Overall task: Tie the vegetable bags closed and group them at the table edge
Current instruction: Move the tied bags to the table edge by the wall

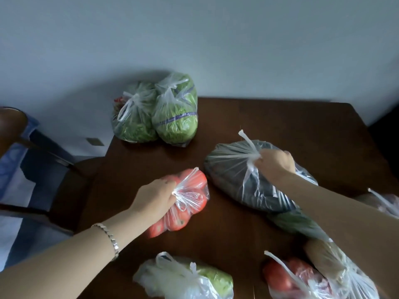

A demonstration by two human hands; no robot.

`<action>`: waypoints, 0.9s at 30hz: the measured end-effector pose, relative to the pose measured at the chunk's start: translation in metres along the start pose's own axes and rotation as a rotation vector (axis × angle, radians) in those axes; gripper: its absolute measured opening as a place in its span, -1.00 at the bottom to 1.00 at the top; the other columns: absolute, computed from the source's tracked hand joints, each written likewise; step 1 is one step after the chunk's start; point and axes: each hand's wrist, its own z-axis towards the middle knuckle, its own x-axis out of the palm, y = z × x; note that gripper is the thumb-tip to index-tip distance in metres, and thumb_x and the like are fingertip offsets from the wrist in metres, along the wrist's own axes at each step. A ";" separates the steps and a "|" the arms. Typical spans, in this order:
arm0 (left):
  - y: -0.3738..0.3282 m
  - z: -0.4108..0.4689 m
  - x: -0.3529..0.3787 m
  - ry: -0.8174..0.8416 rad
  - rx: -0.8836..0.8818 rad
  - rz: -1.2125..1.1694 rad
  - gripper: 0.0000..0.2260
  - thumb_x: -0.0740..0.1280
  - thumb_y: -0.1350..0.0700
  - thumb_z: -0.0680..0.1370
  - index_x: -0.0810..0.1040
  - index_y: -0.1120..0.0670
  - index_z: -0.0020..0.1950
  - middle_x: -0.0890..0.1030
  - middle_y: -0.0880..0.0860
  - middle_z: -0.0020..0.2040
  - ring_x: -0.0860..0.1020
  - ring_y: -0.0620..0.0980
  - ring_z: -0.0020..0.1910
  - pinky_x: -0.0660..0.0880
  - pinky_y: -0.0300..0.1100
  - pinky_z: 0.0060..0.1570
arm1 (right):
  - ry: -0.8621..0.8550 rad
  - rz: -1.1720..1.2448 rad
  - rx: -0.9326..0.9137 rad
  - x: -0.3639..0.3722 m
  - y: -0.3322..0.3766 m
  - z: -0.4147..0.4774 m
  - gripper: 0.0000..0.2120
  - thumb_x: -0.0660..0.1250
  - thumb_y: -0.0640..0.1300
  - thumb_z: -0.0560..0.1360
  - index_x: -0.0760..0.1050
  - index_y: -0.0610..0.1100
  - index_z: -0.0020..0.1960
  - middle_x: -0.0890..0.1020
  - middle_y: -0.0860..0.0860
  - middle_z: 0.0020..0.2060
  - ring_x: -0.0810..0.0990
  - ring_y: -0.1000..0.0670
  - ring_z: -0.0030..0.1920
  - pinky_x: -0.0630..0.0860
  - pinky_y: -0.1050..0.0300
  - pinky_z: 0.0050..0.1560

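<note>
My left hand (154, 196) grips the knotted top of a clear bag of red tomatoes (190, 203) at the middle of the brown table (280, 126). My right hand (275, 164) clutches the tied handles of a clear bag of dark green vegetables (233, 171) to the right of it. Two tied bags of leafy greens (135, 121) and cabbage (177, 117) stand together at the table's far left corner.
Near me lie a bag of pale greens (187, 277), a bag with tomatoes (302, 279) and brown produce, and another bag (386, 201) at the right edge. A dark wooden chair (54, 169) stands left of the table. A pale wall is behind.
</note>
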 end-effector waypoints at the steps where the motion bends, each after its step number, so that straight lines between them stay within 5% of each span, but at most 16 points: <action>1: 0.013 -0.001 0.001 -0.026 -0.029 -0.030 -0.82 0.15 0.07 0.58 0.44 0.12 0.09 0.56 0.04 0.00 0.55 0.03 0.03 0.39 -0.17 -0.15 | 0.005 -0.009 -0.019 0.000 0.006 -0.005 -0.85 0.15 -0.12 0.51 0.47 -0.13 -0.13 0.57 -0.08 -0.23 0.44 -0.09 -0.21 0.29 0.11 -0.17; 8: 0.089 -0.010 0.005 -0.107 -0.247 -0.164 -0.86 0.19 0.06 0.57 0.35 0.08 -0.16 0.50 -0.01 -0.18 0.46 -0.05 -0.24 0.32 -0.22 -0.28 | -0.004 0.174 -0.029 -0.002 0.076 -0.039 -0.81 0.21 -0.09 0.46 0.50 -0.11 -0.28 0.56 0.00 -0.36 0.52 -0.03 -0.35 0.32 0.19 -0.41; 13: 0.126 -0.010 0.007 -0.125 -0.411 -0.315 -0.84 0.20 0.10 0.56 0.43 0.19 -0.12 0.53 0.11 -0.18 0.55 0.13 -0.19 0.37 -0.12 -0.28 | 0.037 0.414 0.076 0.007 0.142 -0.053 -0.72 0.22 -0.09 0.43 0.33 -0.03 -0.44 0.42 0.06 -0.50 0.38 0.03 -0.47 0.24 0.22 -0.46; 17: 0.149 -0.006 0.009 -0.100 -0.433 -0.346 -0.81 0.20 0.10 0.56 0.45 0.22 -0.01 0.55 0.13 -0.14 0.53 0.10 -0.20 0.37 -0.11 -0.27 | 0.079 0.544 0.205 0.025 0.190 -0.056 -0.77 0.22 -0.09 0.41 0.37 -0.13 -0.41 0.40 0.02 -0.50 0.37 -0.01 -0.47 0.23 0.21 -0.45; 22: 0.174 0.000 0.014 -0.112 -0.456 -0.417 -0.80 0.18 0.12 0.57 0.45 0.25 0.03 0.57 0.19 -0.05 0.54 0.14 -0.11 0.35 -0.10 -0.21 | 0.128 0.741 0.298 0.049 0.242 -0.060 -0.77 0.20 -0.07 0.44 0.56 -0.17 -0.08 0.42 0.03 -0.46 0.35 0.02 -0.48 0.17 0.21 -0.48; 27: 0.197 0.004 0.020 -0.182 -0.507 -0.538 -0.79 0.18 0.12 0.58 0.45 0.26 0.06 0.56 0.19 -0.03 0.55 0.20 -0.02 0.39 -0.08 -0.13 | 0.104 0.673 0.245 0.061 0.260 -0.066 -0.76 0.14 -0.06 0.46 0.51 -0.17 -0.20 0.39 0.02 -0.47 0.34 -0.01 -0.46 0.17 0.21 -0.47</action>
